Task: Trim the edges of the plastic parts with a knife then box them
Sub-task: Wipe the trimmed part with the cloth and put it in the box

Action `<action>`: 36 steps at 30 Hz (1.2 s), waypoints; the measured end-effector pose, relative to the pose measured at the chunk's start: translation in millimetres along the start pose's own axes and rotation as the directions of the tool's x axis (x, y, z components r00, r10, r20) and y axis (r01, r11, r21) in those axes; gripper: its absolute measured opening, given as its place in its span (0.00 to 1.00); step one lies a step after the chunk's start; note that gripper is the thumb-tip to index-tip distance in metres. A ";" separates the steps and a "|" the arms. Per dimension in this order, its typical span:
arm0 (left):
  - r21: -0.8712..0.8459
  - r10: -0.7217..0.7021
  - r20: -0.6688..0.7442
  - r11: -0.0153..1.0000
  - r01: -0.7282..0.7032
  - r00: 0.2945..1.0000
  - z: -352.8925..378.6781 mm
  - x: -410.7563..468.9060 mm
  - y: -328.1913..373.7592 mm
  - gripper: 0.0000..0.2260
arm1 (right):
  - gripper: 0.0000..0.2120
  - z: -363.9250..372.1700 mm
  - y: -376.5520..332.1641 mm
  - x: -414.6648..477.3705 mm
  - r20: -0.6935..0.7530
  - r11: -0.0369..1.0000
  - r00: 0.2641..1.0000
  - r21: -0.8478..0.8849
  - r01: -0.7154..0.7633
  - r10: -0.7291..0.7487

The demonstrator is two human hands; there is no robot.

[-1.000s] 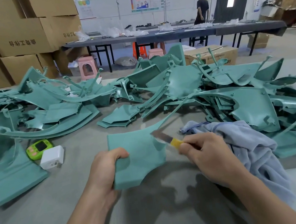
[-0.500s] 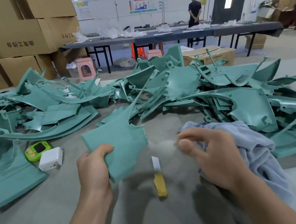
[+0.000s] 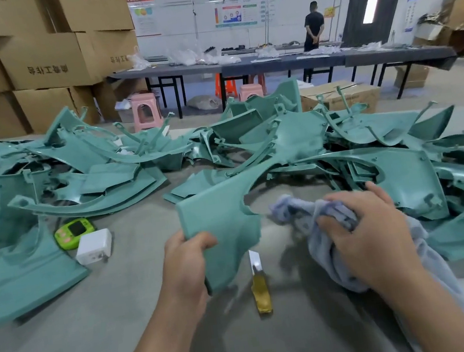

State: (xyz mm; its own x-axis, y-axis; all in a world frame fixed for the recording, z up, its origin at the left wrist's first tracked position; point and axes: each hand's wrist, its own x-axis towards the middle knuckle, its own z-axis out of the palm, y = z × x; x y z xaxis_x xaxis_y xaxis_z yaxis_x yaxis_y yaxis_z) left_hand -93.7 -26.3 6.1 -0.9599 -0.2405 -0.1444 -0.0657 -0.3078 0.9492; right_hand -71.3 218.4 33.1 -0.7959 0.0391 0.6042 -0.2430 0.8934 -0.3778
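Left grip (image 3: 186, 268) clamps the plastic part (image 3: 218, 214); right grip (image 3: 365, 231) now clutches the cloth (image 3: 324, 255), knife (image 3: 259, 283) dropped between them.

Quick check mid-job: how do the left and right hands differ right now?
The left hand grips a flat teal plastic part, held up off the table; the right hand grips a crumpled pale blue cloth. The left hand is left of the knife, the right hand right of it. Shared: both curl round something; neither holds the knife, which lies on the table.
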 end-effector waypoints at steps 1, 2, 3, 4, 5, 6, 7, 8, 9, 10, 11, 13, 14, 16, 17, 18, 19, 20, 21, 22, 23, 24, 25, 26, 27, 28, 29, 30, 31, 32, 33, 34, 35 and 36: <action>0.004 -0.027 0.016 1.000 0.027 1.000 2.2 -0.7 -0.8 0.06 | 0.03 0.8 -11.5 -4.0 -0.142 0.991 0.988 0.105 0.083 -0.068; 0.003 -0.041 0.037 0.999 0.041 0.998 4.4 -1.8 -2.0 0.07 | 0.05 4.0 -23.3 -8.4 -0.232 0.971 0.967 0.183 0.153 -0.108; 0.003 -0.049 0.064 0.999 0.049 0.997 7.7 -3.9 -3.1 0.08 | 0.09 9.8 -34.6 -12.7 -0.265 0.950 0.956 0.246 0.194 -0.127; -0.001 -0.061 0.099 0.998 0.062 0.993 11.4 -6.9 -4.7 0.10 | 0.13 17.1 -44.8 -16.2 -0.241 0.935 0.962 0.293 0.201 -0.131; -0.012 -0.078 0.146 0.997 0.080 0.986 15.2 -10.6 -6.9 0.12 | 0.18 25.3 -53.0 -19.5 -0.172 0.928 0.976 0.327 0.182 -0.130; -0.028 -0.092 0.190 0.995 0.099 0.977 18.1 -13.6 -9.4 0.13 | 0.23 33.1 -59.3 -23.1 -0.069 0.927 0.989 0.345 0.148 -0.132; -0.040 -0.099 0.212 0.993 0.110 0.972 20.1 -15.6 -10.6 0.13 | 0.29 39.9 -62.1 -25.7 0.045 0.935 0.988 0.331 0.126 -0.149; -0.041 -0.102 0.205 0.993 0.113 0.973 20.8 -15.8 -11.1 0.13 | 0.34 45.8 -61.2 -26.5 0.145 0.951 0.973 0.279 0.134 -0.179; -0.027 -0.100 0.185 0.994 0.107 0.978 19.9 -14.0 -11.6 0.11 | 0.39 50.4 -57.9 -25.5 0.212 0.968 0.956 0.195 0.161 -0.202; 0.001 -0.101 0.175 0.995 0.103 0.979 18.5 -12.1 -11.9 0.10 | 0.42 53.1 -53.6 -23.2 0.238 0.978 0.950 0.100 0.184 -0.203; 0.029 -0.108 0.193 0.994 0.104 0.975 18.7 -12.4 -11.1 0.10 | 0.42 53.8 -49.4 -21.1 0.227 0.983 0.957 0.013 0.182 -0.180; 0.067 -0.136 0.265 0.990 0.123 0.955 20.6 -16.9 -10.0 0.16 | 0.38 51.1 -45.3 -17.1 0.140 0.991 0.986 -0.086 0.101 -0.089; 0.075 -0.149 0.286 0.988 0.132 0.947 23.7 -20.4 -10.9 0.17 | 0.35 50.1 -44.0 -15.8 0.089 0.993 0.995 -0.106 0.054 -0.045; 0.085 -0.133 0.289 0.990 0.113 0.948 31.4 -27.9 -13.2 0.12 | 0.31 49.5 -41.0 -14.6 0.015 0.992 1.000 -0.124 -0.020 0.022; 0.098 -0.115 0.286 0.991 0.090 0.951 34.1 -29.9 -14.2 0.10 | 0.29 48.6 -39.7 -13.9 -0.004 0.993 0.999 -0.110 -0.044 0.043; 0.110 -0.098 0.277 0.991 0.069 0.956 35.3 -30.0 -15.6 0.08 | 0.27 47.6 -38.8 -13.2 -0.024 0.997 0.999 -0.067 -0.045 0.043; 0.120 -0.082 0.259 0.991 0.052 0.963 35.5 -28.9 -17.2 0.07 | 0.25 46.4 -39.6 -12.9 -0.044 1.000 0.999 0.007 -0.020 0.020; 0.122 -0.068 0.239 0.992 0.039 0.969 34.3 -27.6 -19.3 0.07 | 0.23 45.2 -42.5 -13.4 -0.053 0.995 0.998 0.096 0.029 -0.025; 0.116 -0.054 0.224 0.993 0.029 0.973 31.9 -25.4 -22.2 0.08 | 0.22 44.2 -47.8 -15.0 -0.046 0.980 0.995 0.179 0.091 -0.084; 0.097 -0.041 0.213 0.995 0.021 0.976 29.0 -22.1 -24.8 0.10 | 0.21 43.8 -54.6 -17.4 -0.028 0.955 0.987 0.250 0.159 -0.157; 0.051 -0.026 0.214 0.999 0.015 0.977 26.8 -19.5 -25.7 0.11 | 0.19 44.0 -61.0 -20.3 -0.010 0.926 0.971 0.301 0.229 -0.237; -0.017 -0.011 0.232 1.000 0.015 0.973 25.4 -17.5 -25.4 0.12 | 0.18 44.6 -65.7 -22.6 0.001 0.897 0.950 0.329 0.295 -0.313; -0.076 0.004 0.259 0.997 0.016 0.966 23.7 -16.0 -24.5 0.12 | 0.18 45.2 -68.5 -23.0 0.008 0.878 0.931 0.335 0.341 -0.365; -0.091 0.012 0.277 0.996 0.014 0.961 23.0 -15.3 -22.8 0.13 | 0.18 45.3 -67.9 -21.5 0.012 0.875 0.922 0.320 0.363 -0.387; -0.061 0.014 0.274 0.998 0.003 0.962 22.9 -15.1 -22.5 0.13 | 0.18 45.1 -64.9 -18.9 0.009 0.889 0.925 0.277 0.364 -0.381; -0.002 0.018 0.244 1.000 -0.019 0.970 22.7 -14.9 -22.8 0.12 | 0.19 44.6 -60.3 -15.8 0.000 0.914 0.935 0.212 0.346 -0.354; 0.068 0.036 0.207 0.996 -0.051 0.978 23.3 -15.6 -22.6 0.09 | 0.19 43.6 -55.7 -12.5 -0.012 0.943 0.952 0.137 0.305 -0.306; 0.135 0.069 0.184 0.986 -0.095 0.980 24.5 -18.3 -21.7 0.07 | 0.20 41.9 -50.7 -8.8 -0.034 0.969 0.971 0.067 0.239 -0.237; 0.204 0.119 0.188 0.966 -0.157 0.975 26.0 -22.3 -20.6 0.05 | 0.20 40.5 -45.6 -5.0 -0.067 0.987 0.985 0.009 0.160 -0.159; 0.269 0.178 0.211 0.935 -0.232 0.961 28.0 -27.2 -19.2 0.04 | 0.19 39.3 -39.7 -1.4 -0.107 0.996 0.991 -0.041 0.079 -0.083; 0.316 0.235 0.250 0.897 -0.309 0.939 29.4 -32.1 -18.1 0.04 | 0.17 38.3 -32.7 2.0 -0.151 0.996 0.988 -0.084 0.002 -0.014; 0.350 0.284 0.291 0.857 -0.378 0.913 30.0 -36.2 -17.3 0.09 | 0.15 37.2 -23.7 5.6 -0.191 0.991 0.980 -0.117 -0.072 0.049; 0.370 0.330 0.335 0.815 -0.445 0.883 28.3 -39.1 -16.8 0.15 | 0.12 35.7 -13.2 9.0 -0.213 0.980 0.970 -0.136 -0.148 0.117; 0.388 0.372 0.370 0.771 -0.505 0.851 26.2 -40.0 -16.0 0.21 | 0.10 33.4 -2.6 11.9 -0.212 0.963 0.958 -0.148 -0.226 0.193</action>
State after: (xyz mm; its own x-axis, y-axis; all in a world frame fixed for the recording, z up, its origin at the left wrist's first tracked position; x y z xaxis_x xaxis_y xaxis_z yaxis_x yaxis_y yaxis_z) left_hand -61.5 12.4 4.0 -0.9426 0.0215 0.3332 0.3284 0.2409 0.9133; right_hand -98.7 201.6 17.9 -0.6918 0.3045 0.6548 0.0283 0.9175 -0.3967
